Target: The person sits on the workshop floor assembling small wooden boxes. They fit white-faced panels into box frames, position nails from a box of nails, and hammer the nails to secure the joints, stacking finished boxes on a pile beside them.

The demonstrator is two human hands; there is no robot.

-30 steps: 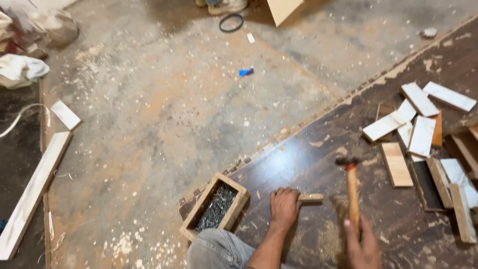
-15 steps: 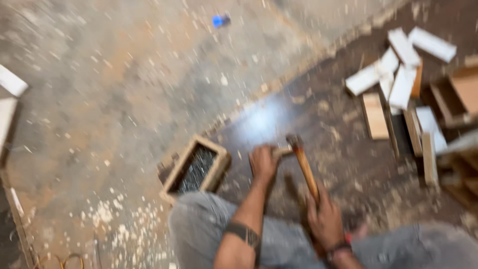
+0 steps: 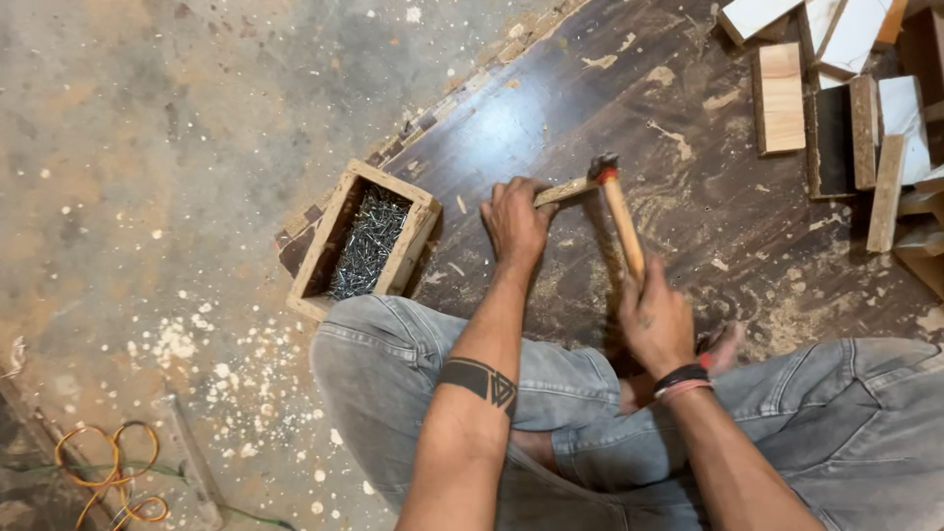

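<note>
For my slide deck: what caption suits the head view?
Left hand steadies wood strip; right hand swings hammer beside nail box.

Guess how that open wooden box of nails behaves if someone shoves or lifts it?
The wooden box looks packed with nails, so probably heavy for its size. Its wide flat base on the floor suggests it slides rather than tips. With no lid, tilting it during a lift would likely spill loose nails.

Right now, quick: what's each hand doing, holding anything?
Left hand: closed on a small wood strip, pinning it to the dark board.
Right hand: closed around the hammer handle.
</note>
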